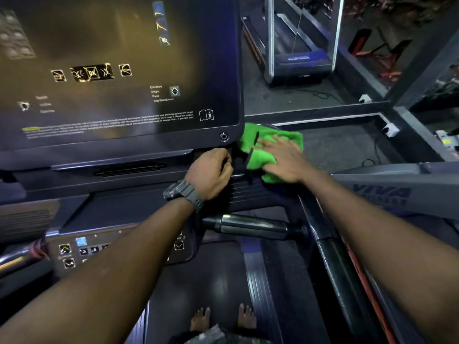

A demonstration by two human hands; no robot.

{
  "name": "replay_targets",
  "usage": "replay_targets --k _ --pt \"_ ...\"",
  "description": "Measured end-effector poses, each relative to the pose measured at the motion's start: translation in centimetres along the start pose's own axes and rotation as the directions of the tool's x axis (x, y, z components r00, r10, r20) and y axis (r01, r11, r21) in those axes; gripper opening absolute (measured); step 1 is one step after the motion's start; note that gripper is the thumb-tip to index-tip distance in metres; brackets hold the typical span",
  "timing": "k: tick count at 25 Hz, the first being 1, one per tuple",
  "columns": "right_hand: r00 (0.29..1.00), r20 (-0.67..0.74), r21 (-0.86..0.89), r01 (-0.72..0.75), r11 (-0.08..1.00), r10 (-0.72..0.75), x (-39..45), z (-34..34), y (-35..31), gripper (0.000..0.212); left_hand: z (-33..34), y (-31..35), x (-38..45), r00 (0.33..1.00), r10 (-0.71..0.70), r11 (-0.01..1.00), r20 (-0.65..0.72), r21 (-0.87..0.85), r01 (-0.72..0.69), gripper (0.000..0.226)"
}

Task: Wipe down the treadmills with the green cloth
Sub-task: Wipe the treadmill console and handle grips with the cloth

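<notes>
A dark treadmill console point(119, 78) with a glossy screen fills the upper left. The green cloth point(258, 155) lies bunched on the console's right shelf, just past the screen's lower right corner. My right hand point(285, 161) presses flat on the cloth with fingers spread. Beside it, my left hand point(211, 172), with a grey watch on the wrist, is curled against the console edge under the screen; whether it grips anything is hidden.
A chrome handgrip bar point(250, 227) crosses below the shelf, with a button panel point(82, 249) at lower left. A black side rail point(332, 252) runs down to the right. Another treadmill point(298, 53) stands beyond. My bare feet point(223, 319) stand on the belt.
</notes>
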State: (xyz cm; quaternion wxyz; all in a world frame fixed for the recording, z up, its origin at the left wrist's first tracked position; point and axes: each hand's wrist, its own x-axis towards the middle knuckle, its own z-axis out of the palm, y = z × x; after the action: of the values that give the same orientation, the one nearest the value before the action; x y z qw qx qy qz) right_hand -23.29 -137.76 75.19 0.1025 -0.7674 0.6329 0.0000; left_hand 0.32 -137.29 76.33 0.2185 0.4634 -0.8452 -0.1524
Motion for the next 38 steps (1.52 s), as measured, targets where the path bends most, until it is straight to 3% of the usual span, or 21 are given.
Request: replay_targets --k 2,3,5,7,9,11,13,15,18,20,23,27,29,31,32,33,35,38 --pt "0.977 -0.01 0.008 -0.211 0.977 0.211 2.5 -0.2 -3.2 0.067 0.0 -0.1 -0.1 1.0 -0.02 1.0 0.004 0.004 0.02 0.018" --pt "0.978 -0.028 -0.035 -0.206 0.978 0.205 2.7 0.5 -5.1 0.07 0.1 -0.1 -0.2 0.999 -0.032 0.999 0.003 0.013 0.032 0.016" --pt "0.998 -0.068 -0.064 -0.013 0.998 0.008 0.4 1.8 -6.2 0.076 0.1 -0.2 -0.4 0.998 -0.06 0.997 -0.014 0.051 0.06 0.012" --pt "0.982 -0.018 -0.08 0.187 0.979 -0.189 -2.9 1.6 -2.6 0.081 0.0 -0.3 -0.4 0.995 -0.098 0.993 -0.025 0.069 0.1 0.011" --pt "0.998 0.007 -0.059 0.06 0.996 -0.059 -2.4 0.4 0.2 0.082 -0.3 -0.3 -0.5 0.991 -0.13 0.988 -0.009 0.087 0.13 0.013" --pt "0.971 -0.013 0.019 -0.238 0.971 0.238 0.1 0.0 -1.2 0.078 -0.6 -0.1 -0.8 0.985 -0.171 0.98 -0.009 0.098 0.171 0.015" --pt "0.956 -0.098 -0.013 -0.28 0.96 0.277 0.9 1.7 -5.7 0.073 -0.8 0.2 -1.1 0.977 -0.211 0.971 -0.04 0.109 0.214 0.015" --pt "0.971 -0.193 0.002 -0.143 0.99 0.141 -1.2 3.8 -8.8 0.075 -1.2 0.2 -1.4 0.958 -0.272 0.954 -0.094 0.102 0.281 0.016" --pt "0.945 -0.317 0.067 0.103 0.992 -0.077 -5.0 4.5 -7.7 0.07 -1.8 0.2 -1.8 0.929 -0.338 0.933 -0.15 0.075 0.352 0.019" --pt "0.9 -0.368 -0.04 0.234 0.971 -0.232 -4.4 4.4 -7.1 0.064 -1.9 0.2 -2.0 0.922 -0.353 0.928 -0.159 0.068 0.366 0.021" --pt "0.881 -0.346 -0.168 0.281 0.945 -0.323 -3.1 4.4 -8.9 0.056 -1.8 0.3 -2.1 0.918 -0.364 0.927 -0.157 0.032 0.374 0.022" --pt "0.865 -0.354 -0.198 0.301 0.933 -0.354 -2.9 4.8 -10.4 0.041 -1.7 0.0 -2.0 0.912 -0.369 0.926 -0.181 0.013 0.377 0.023" --pt "0.858 -0.273 -0.24 0.377 0.895 -0.435 -2.5 4.4 -11.9 0.02 -1.6 0.1 -2.1 0.905 -0.376 0.922 -0.197 0.021 0.388 0.023" --pt "0.839 -0.078 -0.282 0.5 0.819 -0.539 -2.2 4.2 -12.9 0.02 -1.8 -0.1 -2.2 0.9 -0.383 0.918 -0.208 0.019 0.395 0.022" --pt "0.831 -0.052 -0.304 0.515 0.801 -0.554 -2.4 4.4 -12.4 0.019 -1.8 -0.3 -2.4 0.9 -0.386 0.918 -0.202 0.014 0.397 0.022" --pt "0.836 -0.122 -0.27 0.49 0.829 -0.534 -2.5 4.4 -11.3 0.019 -1.7 -0.3 -2.5 0.908 -0.378 0.922 -0.183 0.013 0.386 0.022" --pt "0.873 -0.257 -0.124 0.395 0.91 -0.414 -3.5 4.4 -7.1 0.039 -1.7 -0.7 -2.8 0.935 -0.336 0.94 -0.113 0.023 0.34 0.019" --pt "0.953 -0.293 0.043 0.098 0.994 -0.081 -4.0 2.5 -5.5 0.045 -1.9 -1.2 -3.6 0.936 -0.346 0.938 -0.061 -0.013 0.346 0.015"
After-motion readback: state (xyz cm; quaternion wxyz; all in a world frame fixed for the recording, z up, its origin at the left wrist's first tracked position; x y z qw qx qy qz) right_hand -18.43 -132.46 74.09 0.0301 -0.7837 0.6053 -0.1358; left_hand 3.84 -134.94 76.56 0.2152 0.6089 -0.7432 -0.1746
